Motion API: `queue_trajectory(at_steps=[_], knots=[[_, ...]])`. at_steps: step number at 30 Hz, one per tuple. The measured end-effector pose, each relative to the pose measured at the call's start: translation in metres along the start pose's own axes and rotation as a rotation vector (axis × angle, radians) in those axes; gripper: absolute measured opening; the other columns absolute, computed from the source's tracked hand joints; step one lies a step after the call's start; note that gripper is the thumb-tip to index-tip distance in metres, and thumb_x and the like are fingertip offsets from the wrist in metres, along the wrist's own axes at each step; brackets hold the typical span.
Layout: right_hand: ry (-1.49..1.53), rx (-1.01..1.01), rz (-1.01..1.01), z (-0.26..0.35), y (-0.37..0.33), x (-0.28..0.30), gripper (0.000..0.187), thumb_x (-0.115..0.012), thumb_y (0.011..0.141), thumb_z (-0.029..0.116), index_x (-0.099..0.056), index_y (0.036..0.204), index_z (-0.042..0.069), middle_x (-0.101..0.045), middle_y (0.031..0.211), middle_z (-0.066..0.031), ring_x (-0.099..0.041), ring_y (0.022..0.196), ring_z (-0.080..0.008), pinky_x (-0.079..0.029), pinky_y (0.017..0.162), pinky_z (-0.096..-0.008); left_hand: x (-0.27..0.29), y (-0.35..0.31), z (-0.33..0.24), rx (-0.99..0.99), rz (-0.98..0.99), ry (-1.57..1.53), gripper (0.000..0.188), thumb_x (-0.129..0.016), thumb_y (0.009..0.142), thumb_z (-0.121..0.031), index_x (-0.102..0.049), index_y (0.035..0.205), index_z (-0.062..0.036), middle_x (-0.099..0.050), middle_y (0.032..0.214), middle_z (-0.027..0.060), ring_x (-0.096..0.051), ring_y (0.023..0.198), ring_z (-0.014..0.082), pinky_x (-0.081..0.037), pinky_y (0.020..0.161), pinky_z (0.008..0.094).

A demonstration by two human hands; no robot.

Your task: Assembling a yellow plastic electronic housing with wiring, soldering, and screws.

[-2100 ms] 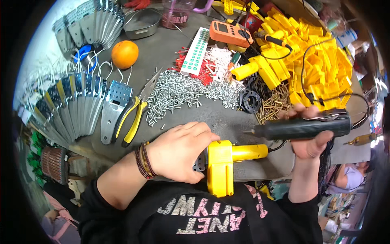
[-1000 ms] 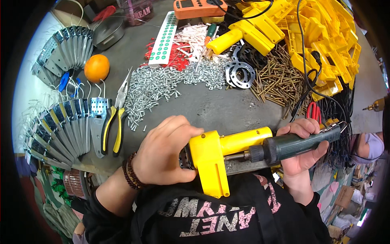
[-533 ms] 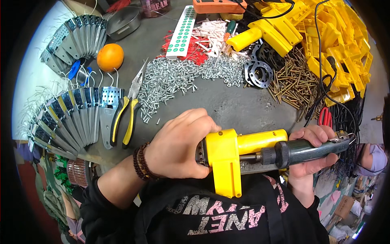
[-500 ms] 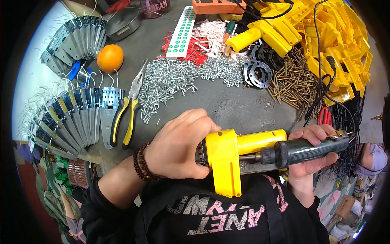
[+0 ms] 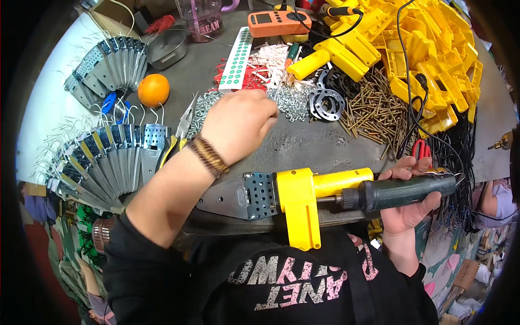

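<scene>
My left hand (image 5: 242,125) is over the silver screws (image 5: 203,104) and small nuts (image 5: 293,104), its fingers curled together; its fingertips are hidden, so what they hold I cannot make out. My right hand (image 5: 407,208) is wrapped round a dark green electric screwdriver (image 5: 409,194), lying level. The screwdriver's shaft runs into a yellow plastic housing (image 5: 297,200) with a round handle (image 5: 344,181). From the housing's left side sticks out a perforated metal plate (image 5: 260,196) with a grey tapering end, which my left hand does not touch.
Rows of metal plates with wires (image 5: 103,157) fan out at the left by an orange (image 5: 154,90). Pliers (image 5: 187,120) lie partly under my left forearm. Long brass-coloured screws (image 5: 374,111), black ring plates (image 5: 327,104) and heaped yellow housings (image 5: 433,59) fill the right. An orange meter (image 5: 277,24) stands behind.
My left hand has let go of the metal plate end at the housing and moved up and away to the screw pile. My right hand still holds the screwdriver at the housing.
</scene>
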State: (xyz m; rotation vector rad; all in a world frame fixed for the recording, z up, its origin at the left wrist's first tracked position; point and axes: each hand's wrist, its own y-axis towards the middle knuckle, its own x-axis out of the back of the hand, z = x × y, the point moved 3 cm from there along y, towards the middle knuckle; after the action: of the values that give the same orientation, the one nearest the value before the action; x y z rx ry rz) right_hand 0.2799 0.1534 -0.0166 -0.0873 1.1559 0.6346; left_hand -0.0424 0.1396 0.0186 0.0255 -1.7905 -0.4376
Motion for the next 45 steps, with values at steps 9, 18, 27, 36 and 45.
queue_trajectory(at_steps=[9, 18, 27, 36, 45], knots=[[-0.053, 0.022, 0.026, -0.002, 0.002, 0.002, 0.063, -0.080, 0.079, 0.039, -0.053, 0.134, 0.025, -0.052, 0.129, -0.0013, -0.052, 0.110, -0.0144, -0.031, 0.112, -0.0441, -0.005, 0.011, -0.009, -0.204, 0.067, 0.346, 0.009, -0.060, 0.079, -0.008, -0.063, 0.088, -0.0074, -0.059, 0.087, 0.0070, -0.062, 0.083, 0.0268, -0.051, 0.072, 0.0382], [-0.046, -0.003, -0.010, -0.002, 0.004, -0.007, 0.058, -0.082, 0.078, 0.032, -0.056, 0.128, 0.022, -0.052, 0.122, -0.0009, -0.053, 0.107, -0.0139, -0.031, 0.112, -0.0426, 0.023, -0.106, -0.067, 0.177, -0.152, -0.427, 0.015, -0.065, 0.077, 0.002, -0.057, 0.089, -0.0042, -0.058, 0.106, 0.0161, -0.053, 0.104, 0.0375, -0.041, 0.092, 0.0470], [-0.015, 0.037, -0.065, -0.002, 0.005, -0.010, 0.047, -0.083, 0.077, 0.023, -0.057, 0.117, 0.018, -0.050, 0.114, 0.0006, -0.053, 0.103, -0.0129, -0.033, 0.110, -0.0423, 0.015, -0.113, -0.066, 0.180, -0.092, -0.530, 0.011, -0.069, 0.078, -0.008, -0.061, 0.086, -0.0055, -0.058, 0.120, 0.0142, -0.047, 0.117, 0.0367, -0.034, 0.101, 0.0459], [0.068, 0.056, -0.082, -0.012, 0.004, -0.014, 0.043, -0.082, 0.075, 0.012, -0.055, 0.108, 0.018, -0.049, 0.111, 0.0016, -0.053, 0.101, -0.0123, -0.034, 0.108, -0.0401, 0.010, -0.113, -0.066, 0.196, -0.158, -0.482, 0.018, -0.076, 0.072, -0.011, -0.061, 0.083, -0.0108, -0.060, 0.118, 0.0091, -0.051, 0.115, 0.0342, -0.035, 0.098, 0.0449], [0.040, 0.047, -0.119, -0.011, 0.002, -0.013, 0.048, -0.085, 0.073, 0.016, -0.054, 0.109, 0.021, -0.049, 0.109, 0.0028, -0.054, 0.100, -0.0122, -0.035, 0.108, -0.0406, 0.014, -0.114, -0.069, 0.208, -0.159, -0.427, 0.023, -0.076, 0.069, -0.009, -0.063, 0.088, -0.0094, -0.057, 0.121, 0.0163, -0.048, 0.115, 0.0375, -0.035, 0.100, 0.0475]])
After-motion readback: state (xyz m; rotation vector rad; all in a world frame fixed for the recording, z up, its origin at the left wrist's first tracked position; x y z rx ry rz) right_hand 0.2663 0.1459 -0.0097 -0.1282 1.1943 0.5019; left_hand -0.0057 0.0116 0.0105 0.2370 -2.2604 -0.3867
